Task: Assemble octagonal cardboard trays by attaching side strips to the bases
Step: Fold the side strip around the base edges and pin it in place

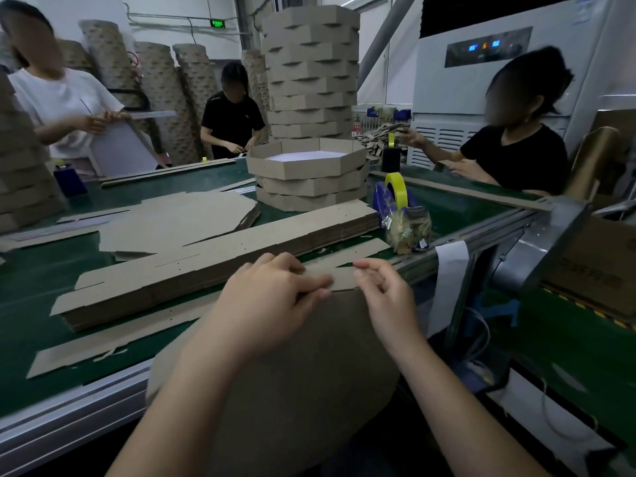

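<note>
My left hand pinches the side strip, lying crosswise along the far edge of the base; my right hand, loosely curled just rightward, shows no certain hold.

Brown cardboard strips, green table, yellow tape roll

The green belt lies open to the left. Straight ahead, the strip stack and tape dispenser bar any reach.
</note>
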A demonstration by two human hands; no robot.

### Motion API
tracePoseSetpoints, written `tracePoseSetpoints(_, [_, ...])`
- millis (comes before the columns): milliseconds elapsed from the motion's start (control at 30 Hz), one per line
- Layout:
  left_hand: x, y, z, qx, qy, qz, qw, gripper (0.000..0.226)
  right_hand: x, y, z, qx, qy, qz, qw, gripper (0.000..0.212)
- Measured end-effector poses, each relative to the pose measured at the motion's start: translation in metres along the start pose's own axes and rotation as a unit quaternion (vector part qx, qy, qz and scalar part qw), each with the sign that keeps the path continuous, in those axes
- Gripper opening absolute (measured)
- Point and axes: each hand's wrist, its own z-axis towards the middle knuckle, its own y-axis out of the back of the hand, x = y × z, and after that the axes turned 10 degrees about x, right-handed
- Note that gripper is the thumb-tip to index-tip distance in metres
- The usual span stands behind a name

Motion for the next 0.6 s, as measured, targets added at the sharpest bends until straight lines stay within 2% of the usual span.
tracePoseSetpoints(133, [0.009,-0.010,0.005,-0.012,0.010,-0.041,0.999,0.038,-0.009,0.020,0.031,-0.047,-0.044,-0.080,0.995,0.026])
tracePoseSetpoints(267, [0.018,-0.013,0.005,-0.026,0.022,-0.080,0.996,0.051,-0.010,0.069,0.097,-0.170,-0.082,-0.140,0.972,0.014])
tracePoseSetpoints(333, [0.019,-0.014,0.004,-0.033,0.018,-0.084,0.996,0.053,-0.011,0.095,0.133,-0.202,-0.107,-0.171,0.958,0.014])
tracePoseSetpoints(467, [0.017,-0.015,0.002,-0.042,0.013,-0.074,0.996,0.043,-0.018,0.127,0.183,-0.127,-0.231,-0.261,0.929,0.032])
tracePoseSetpoints(600, [0.013,-0.015,0.002,-0.040,0.006,-0.059,0.997,0.045,-0.018,0.134,0.202,-0.083,-0.295,-0.242,0.920,0.044])
